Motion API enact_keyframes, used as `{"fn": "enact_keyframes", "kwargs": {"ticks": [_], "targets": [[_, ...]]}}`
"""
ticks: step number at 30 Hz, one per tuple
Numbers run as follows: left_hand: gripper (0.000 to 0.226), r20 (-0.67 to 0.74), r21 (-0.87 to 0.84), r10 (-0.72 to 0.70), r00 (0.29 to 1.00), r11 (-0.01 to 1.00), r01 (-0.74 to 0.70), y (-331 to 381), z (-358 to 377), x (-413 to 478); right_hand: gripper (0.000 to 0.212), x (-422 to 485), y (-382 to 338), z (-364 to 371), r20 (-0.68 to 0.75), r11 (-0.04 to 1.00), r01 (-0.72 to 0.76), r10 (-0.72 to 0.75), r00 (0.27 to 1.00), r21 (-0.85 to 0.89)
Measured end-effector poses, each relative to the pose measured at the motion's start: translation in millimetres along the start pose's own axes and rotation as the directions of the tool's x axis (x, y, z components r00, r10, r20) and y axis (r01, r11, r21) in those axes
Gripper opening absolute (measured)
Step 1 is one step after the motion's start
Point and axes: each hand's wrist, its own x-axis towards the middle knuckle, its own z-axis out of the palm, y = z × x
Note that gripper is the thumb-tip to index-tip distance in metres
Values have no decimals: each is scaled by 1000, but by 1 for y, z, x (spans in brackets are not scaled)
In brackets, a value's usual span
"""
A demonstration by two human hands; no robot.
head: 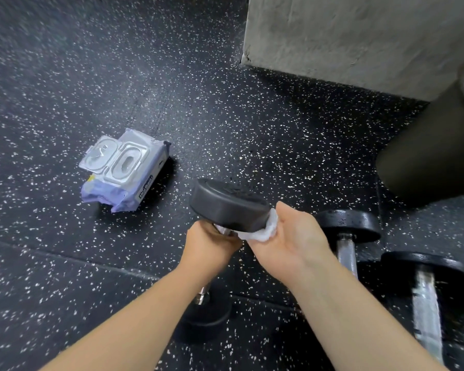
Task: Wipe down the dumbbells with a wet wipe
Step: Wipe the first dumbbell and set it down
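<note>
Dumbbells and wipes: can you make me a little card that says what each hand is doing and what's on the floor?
left hand: grips the held dumbbell by its metal handle
right hand: holds a white wet wipe against that dumbbell's upper head
held dumbbell: on end, tilted, lower head down by the floor
other dumbbells: two, lying at right
wipes pack: on the floor at left, lid open
floor: black, white-speckled

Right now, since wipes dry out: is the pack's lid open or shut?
Open: the lid of the wipes pack lies flipped back beside the oval opening.
</note>
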Motion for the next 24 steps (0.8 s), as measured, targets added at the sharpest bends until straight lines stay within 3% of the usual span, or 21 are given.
{"fn": "enact_keyframes", "kwargs": {"ticks": [3,7,12,16,20,23,24], "targets": [[26,35,-15,-56,998,998,57,3,-1,0,30,24,0,-2,-135,999,-13,8,991,-37],[40,32,-54,-96,995,994,97,6,-3,-1,35,41,0,-12,-153,999,-47,43,987,-22],[22,-161,244,-1,987,969,41,1,2,-20,34,32,1,-7,-95,999,-20,22,995,26],[17,-151,143,-39,988,988,61,-1,1,-10,48,19,-3,-16,-44,996,-30,26,999,-84],[10,-133,134,-52,990,989,70,-4,-4,0,33,11,-3,-16,-22,953,-37,32,999,-301],[4,-126,142,-38,991,988,56,-5,-6,2,51,20,2,-13,-91,980,-6,-13,996,-199],[5,-128,141,-32,991,989,50,-5,-6,2,49,21,3,-12,-130,986,5,-27,991,-167]]}}
